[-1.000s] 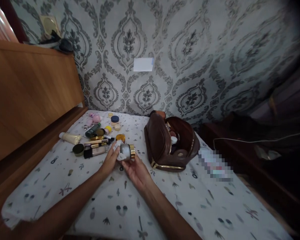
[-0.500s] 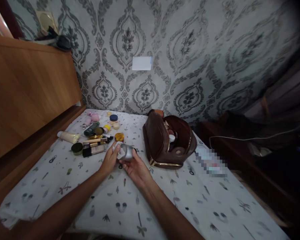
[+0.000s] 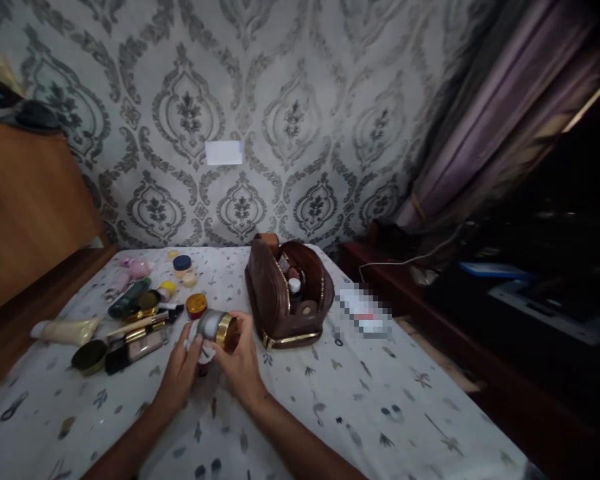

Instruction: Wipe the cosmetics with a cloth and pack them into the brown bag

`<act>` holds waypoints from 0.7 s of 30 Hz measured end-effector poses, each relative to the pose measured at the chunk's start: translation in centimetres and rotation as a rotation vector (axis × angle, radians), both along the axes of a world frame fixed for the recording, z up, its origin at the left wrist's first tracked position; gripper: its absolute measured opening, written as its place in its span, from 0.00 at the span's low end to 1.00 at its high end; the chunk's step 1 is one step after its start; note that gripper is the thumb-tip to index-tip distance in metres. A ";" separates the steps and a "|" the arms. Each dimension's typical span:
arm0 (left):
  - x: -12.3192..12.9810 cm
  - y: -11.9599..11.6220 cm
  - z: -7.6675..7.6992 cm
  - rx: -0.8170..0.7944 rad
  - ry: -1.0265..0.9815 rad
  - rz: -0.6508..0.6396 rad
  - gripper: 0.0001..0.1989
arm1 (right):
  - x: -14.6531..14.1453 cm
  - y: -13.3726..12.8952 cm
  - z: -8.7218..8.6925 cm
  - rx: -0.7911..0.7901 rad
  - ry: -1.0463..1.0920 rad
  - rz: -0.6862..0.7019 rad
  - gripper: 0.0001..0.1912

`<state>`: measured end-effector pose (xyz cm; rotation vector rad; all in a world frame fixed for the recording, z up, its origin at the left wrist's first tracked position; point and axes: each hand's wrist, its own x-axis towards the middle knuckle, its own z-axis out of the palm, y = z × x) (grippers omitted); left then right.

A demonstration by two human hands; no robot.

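Observation:
A silver-grey cosmetic jar (image 3: 210, 325) with a shiny gold lid (image 3: 227, 331) is held tilted in both hands above the cloth, its lid end toward the right. My left hand (image 3: 176, 377) is closed round the jar's left end, with a crumpled white wipe (image 3: 207, 353) between fingers and jar. Closed on the lid end, my right hand (image 3: 241, 365) has its thumb underneath and fingers round the far side. An amber jar with a gold lid (image 3: 197, 305) stands just beyond my left hand. To the right is a brown cosmetic bag (image 3: 269, 291), unzipped, with small items inside.
Several cosmetics lie on the left: a cream tube (image 3: 66, 331), a dark round jar (image 3: 89, 357), a foundation bottle (image 3: 143, 348), brushes (image 3: 139, 327) and a blue-lidded jar (image 3: 183, 265). A blurred-out packet (image 3: 365, 310) lies right of the bag. A wooden cabinet (image 3: 35, 220) borders the left.
The view has swung to the right. The jar has been turned in my hands, so its gold lid now shows on the right; my right hand has shifted its grip to that end.

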<state>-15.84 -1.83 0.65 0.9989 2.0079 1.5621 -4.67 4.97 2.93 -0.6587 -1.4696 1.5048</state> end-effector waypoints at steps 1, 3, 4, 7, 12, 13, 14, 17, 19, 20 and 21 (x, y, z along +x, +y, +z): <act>0.1 0.0 0.0 -0.001 0.013 0.031 0.35 | 0.3 0.0 0.6 0.030 -0.020 -0.001 0.30; 0.2 -0.2 0.2 -0.006 0.054 0.066 0.33 | 1.2 0.1 1.9 0.045 -0.021 0.005 0.31; 0.3 -0.2 0.3 -0.011 0.079 0.051 0.31 | 1.7 0.3 2.6 0.043 -0.009 0.007 0.31; 0.3 -0.5 0.5 -0.023 0.151 -0.094 0.27 | 4.0 1.3 5.3 0.039 0.062 0.009 0.33; 0.8 0.0 0.1 -0.083 0.308 -0.085 0.29 | 9.6 5.3 9.8 0.084 0.216 -0.007 0.31; 1.2 0.2 0.4 -0.063 0.366 -0.092 0.29 | 10.6 6.4 10.5 0.095 0.203 -0.046 0.32; 1.9 0.6 1.0 -0.024 0.430 -0.131 0.28 | 11.5 7.5 11.0 0.104 0.187 -0.078 0.32; 4.2 2.0 4.0 0.141 0.610 -0.423 0.14 | 13.3 10.9 11.8 0.081 0.145 -0.115 0.30; 5.8 3.2 6.1 0.222 0.695 -0.609 0.06 | 13.8 12.7 11.9 0.055 0.126 -0.123 0.30; 6.6 3.8 7.0 0.253 0.736 -0.661 0.03 | 13.9 13.4 11.8 0.049 0.115 -0.128 0.30; 7.3 4.4 7.7 0.273 0.778 -0.699 0.05 | 13.9 14.0 11.7 0.050 0.102 -0.131 0.31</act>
